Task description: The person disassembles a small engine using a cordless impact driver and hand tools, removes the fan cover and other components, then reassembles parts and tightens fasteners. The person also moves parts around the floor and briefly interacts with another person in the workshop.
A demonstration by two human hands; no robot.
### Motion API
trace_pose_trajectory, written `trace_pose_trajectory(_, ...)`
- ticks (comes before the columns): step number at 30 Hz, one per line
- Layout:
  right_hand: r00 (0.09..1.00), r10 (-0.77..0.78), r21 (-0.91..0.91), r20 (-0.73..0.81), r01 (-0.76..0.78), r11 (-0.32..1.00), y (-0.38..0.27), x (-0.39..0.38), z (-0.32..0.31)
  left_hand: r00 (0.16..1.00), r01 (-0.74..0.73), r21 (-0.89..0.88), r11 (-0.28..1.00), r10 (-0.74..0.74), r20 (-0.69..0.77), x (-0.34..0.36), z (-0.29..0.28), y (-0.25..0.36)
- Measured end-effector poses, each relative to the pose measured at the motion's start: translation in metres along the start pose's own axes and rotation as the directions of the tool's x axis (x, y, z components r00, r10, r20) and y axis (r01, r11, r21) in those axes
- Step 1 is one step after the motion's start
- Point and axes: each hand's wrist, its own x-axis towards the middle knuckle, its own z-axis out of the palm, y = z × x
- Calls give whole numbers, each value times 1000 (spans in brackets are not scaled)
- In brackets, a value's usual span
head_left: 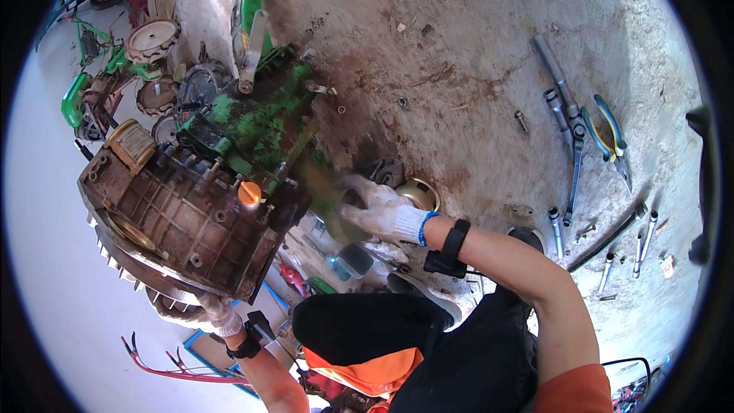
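Observation:
A grimy engine point(176, 222) with an orange cap point(249, 195) and a finned wheel fills the left, joined to a worn green gearbox housing point(260, 130) with a metal lever. My left hand point(219, 313), in a dirty white glove, grips the engine's lower rim by the fins. My gloved right hand point(378, 210) is beside the gearbox's lower right, its curved fingertips smeared by motion over a dark area; what they touch is unclear. A brass-coloured round part point(420, 195) lies just behind this hand.
Sockets, a ratchet wrench point(576, 176), pliers point(612, 138) and a long bar point(558, 69) lie on the stained concrete floor point(466, 46) at right. Green machine parts and wheels point(151, 38) crowd the upper left. My bent knees and shoe point(428, 298) are below my right hand.

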Motion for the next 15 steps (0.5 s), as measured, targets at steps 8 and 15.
trace_pose_trajectory(8, 999, -7, 74, -54, 11, 997, -35, 30, 10, 1000, -31, 140, 990, 31, 1, 3, -5, -1)
trace_pose_trajectory(15, 1000, -23, 170, 17, 19, 985, -76, 57, 15, 998, -55, 152, 987, 57, -14, -1, -7, -6)
